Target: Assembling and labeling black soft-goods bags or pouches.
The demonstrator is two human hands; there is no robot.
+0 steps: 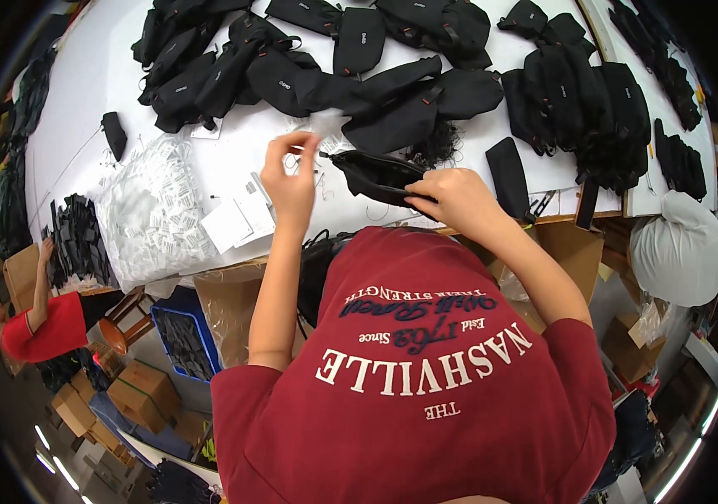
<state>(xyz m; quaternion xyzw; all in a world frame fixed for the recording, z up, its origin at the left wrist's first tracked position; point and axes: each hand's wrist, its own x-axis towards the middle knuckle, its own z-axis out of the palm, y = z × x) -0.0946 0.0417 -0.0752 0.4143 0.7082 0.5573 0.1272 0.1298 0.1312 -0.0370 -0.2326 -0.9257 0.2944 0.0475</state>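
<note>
My right hand (457, 198) grips a black zip pouch (374, 175) by its near end and holds it flat just above the white table (233, 160). My left hand (290, 181) is raised to the left of the pouch. Its thumb and forefinger are pinched on a small white tag with a thin string (304, 144). More loose white tags (325, 126) lie just beyond the fingers. My red printed shirt (418, 386) fills the lower middle of the view.
Several black pouches (393, 101) lie heaped across the far table. A clear bag of white tags (153, 210) and white cards (237, 220) sit at left. A person in a red shirt (44, 323) works at far left. Cardboard boxes (141, 391), a blue crate (183, 336) and a white sack (680, 248) stand below.
</note>
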